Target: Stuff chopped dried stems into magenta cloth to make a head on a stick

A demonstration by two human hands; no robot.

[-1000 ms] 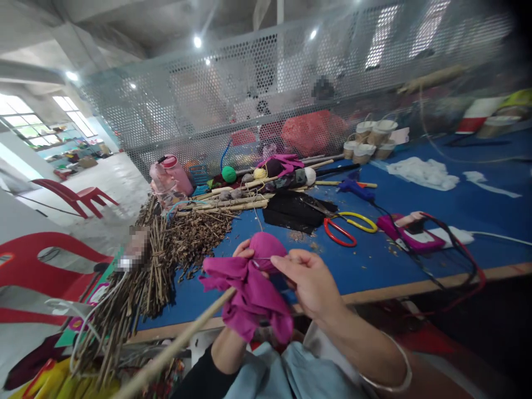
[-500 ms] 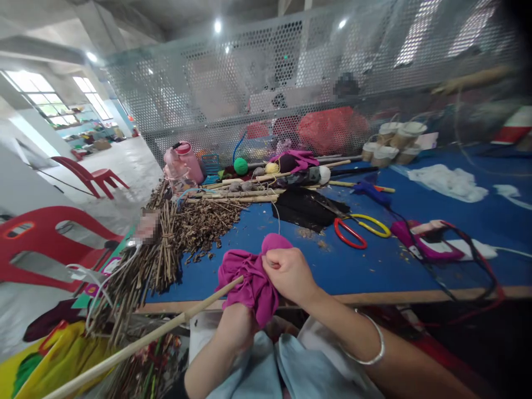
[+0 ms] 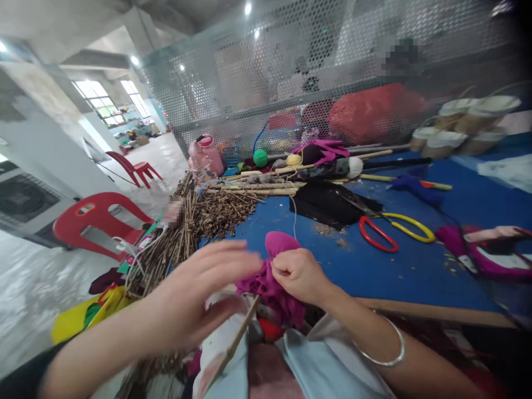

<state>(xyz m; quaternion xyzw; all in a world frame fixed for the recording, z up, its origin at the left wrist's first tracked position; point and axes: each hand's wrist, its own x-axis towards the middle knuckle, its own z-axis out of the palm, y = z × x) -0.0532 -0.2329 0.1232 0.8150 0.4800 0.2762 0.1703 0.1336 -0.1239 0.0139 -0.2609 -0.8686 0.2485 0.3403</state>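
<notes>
Gathered magenta cloth [image 3: 280, 244] is pinched in my right hand [image 3: 302, 276] above the near edge of the table. The cloth forms a round bulge over the fist and ruffles hang below it. A thin pale string [image 3: 295, 219] runs from the bulge across the table. From under the ruffles a wooden stick [image 3: 235, 343] slants down toward my lap. My left hand [image 3: 203, 282], slightly blurred, is raised left of the cloth with its fingers stretched and the thumb apart. It holds nothing.
Scissors with red and yellow handles [image 3: 384, 238] lie on black cloth [image 3: 322, 204] on the blue table [image 3: 332, 257]. Bundled dry twigs [image 3: 183, 233] cover the left side. Sticks and yarn balls [image 3: 260, 158] lie behind. A magenta tool with a cord [image 3: 484, 257] is at right.
My left hand has come out from under the cloth and opened, rising to the left. The stick now points down steeply instead of left. My right hand keeps its pinch. The view has turned left.
</notes>
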